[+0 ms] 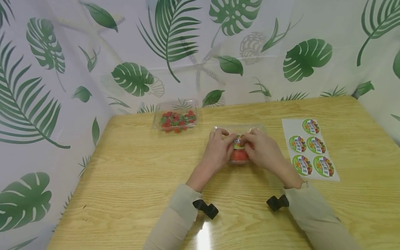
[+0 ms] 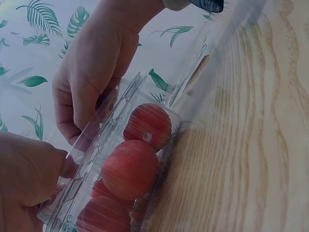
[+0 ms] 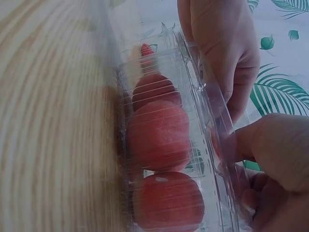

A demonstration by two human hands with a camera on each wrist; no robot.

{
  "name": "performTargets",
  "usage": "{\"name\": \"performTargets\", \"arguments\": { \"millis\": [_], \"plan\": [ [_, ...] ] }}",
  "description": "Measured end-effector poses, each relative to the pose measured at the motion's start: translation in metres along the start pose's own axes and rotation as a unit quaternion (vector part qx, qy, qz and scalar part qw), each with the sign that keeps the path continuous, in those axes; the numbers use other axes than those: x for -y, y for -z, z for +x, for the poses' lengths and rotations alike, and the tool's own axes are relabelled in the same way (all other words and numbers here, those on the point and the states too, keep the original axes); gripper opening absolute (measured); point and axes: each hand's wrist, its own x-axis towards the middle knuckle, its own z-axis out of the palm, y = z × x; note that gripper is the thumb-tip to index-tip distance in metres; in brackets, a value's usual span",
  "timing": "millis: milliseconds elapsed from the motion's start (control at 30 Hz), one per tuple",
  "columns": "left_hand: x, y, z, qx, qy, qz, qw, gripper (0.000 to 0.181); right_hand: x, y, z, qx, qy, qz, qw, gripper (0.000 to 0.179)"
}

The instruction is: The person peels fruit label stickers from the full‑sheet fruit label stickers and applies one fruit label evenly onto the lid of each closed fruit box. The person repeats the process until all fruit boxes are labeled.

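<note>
A clear plastic clamshell box [image 1: 239, 161] with round red fruits [image 2: 130, 169], which look like tomatoes, stands on the table in front of me. Over its lid is a round fruit-printed sticker [image 1: 239, 141]. My left hand [image 1: 218, 147] has curled fingers at the sticker's left edge, its thumb and forefinger pinching there. From the right side, my right hand [image 1: 264, 147] pinches the opposite edge with thumb and forefinger. Through the lid in the right wrist view, the fruits [image 3: 159, 135] lie in a row. The hands hide part of the box and sticker.
A backing sheet [image 1: 312, 139] with several matching stickers lies to the right. At the back left stands a clear box [image 1: 176, 118] of strawberries. A leaf-printed cloth [image 1: 200, 52] hangs behind the wooden table [image 1: 140, 180].
</note>
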Motion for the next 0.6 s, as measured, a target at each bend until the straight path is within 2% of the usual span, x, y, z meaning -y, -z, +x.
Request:
{"name": "performTargets", "arguments": {
  "millis": [133,267,600],
  "plan": [
    [-0.0006,0.0002,0.0005,0.011,0.011,0.008,0.9998,0.030,-0.0017,-0.0017,0.0009,0.003,0.006,-0.009,0.9999,0.011],
    [-0.0017,0.0009,0.0013,0.016,0.017,0.017,0.9996,0.032,-0.0016,-0.0020,0.0017,0.005,-0.004,-0.006,1.0000,0.010],
    [-0.0019,-0.0001,0.0018,0.007,0.009,0.026,0.9996,0.032,0.0027,-0.0036,0.0020,0.007,-0.035,-0.015,0.9993,0.027]
  ]
}}
